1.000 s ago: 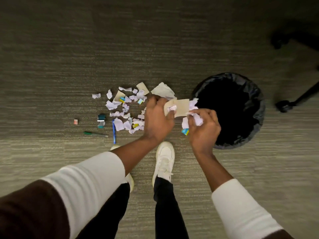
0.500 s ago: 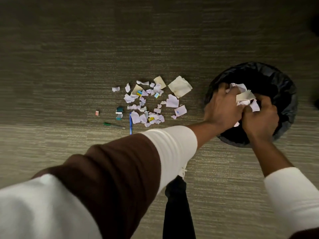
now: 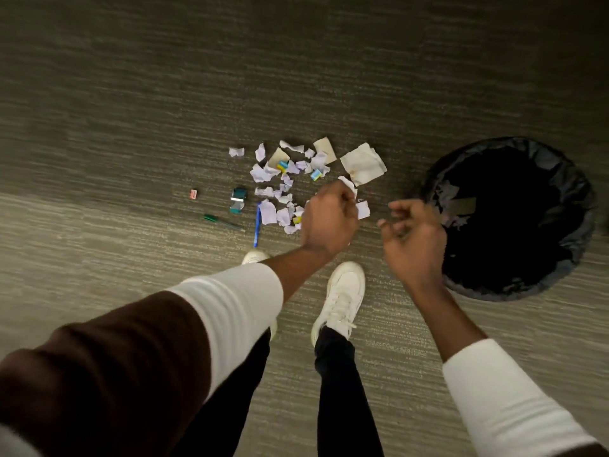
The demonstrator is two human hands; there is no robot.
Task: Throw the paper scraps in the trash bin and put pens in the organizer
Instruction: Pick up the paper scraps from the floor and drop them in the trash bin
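The paper scraps (image 3: 283, 179) lie at centre frame, just beside the loosely curled left hand (image 3: 329, 219), while the half-open, empty right hand (image 3: 412, 232) is nearer the trash bin (image 3: 560, 285) at right.

There is one camera, worn on the person's head. It looks almost straight down at the floor (image 3: 131, 94) from standing height. The arms reach out from the bottom edge, and the shoes (image 3: 341, 298) are right below.
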